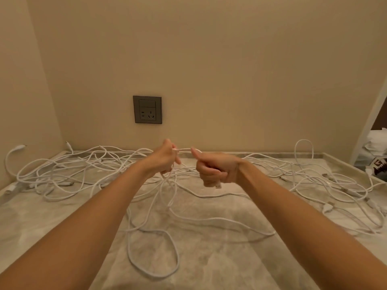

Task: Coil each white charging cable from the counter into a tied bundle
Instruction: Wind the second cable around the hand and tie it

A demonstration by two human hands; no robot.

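Several white charging cables [69,170] lie tangled across the marble counter [219,264]. Both my hands are raised above the middle of the counter. My left hand [164,156] pinches one white cable [184,150] that runs taut to my right hand [215,169]. My right hand grips that cable in a fist, thumb on top, and a USB plug [218,186] sticks out below the fist. The rest of the held cable hangs from my left hand down to a loose loop [177,262] on the counter.
A grey wall socket [147,109] sits on the back wall above the counter. More loose cables with plugs [326,208] are spread at the right. A wall closes the left side. White cloth items [377,141] lie beyond the counter's right end.
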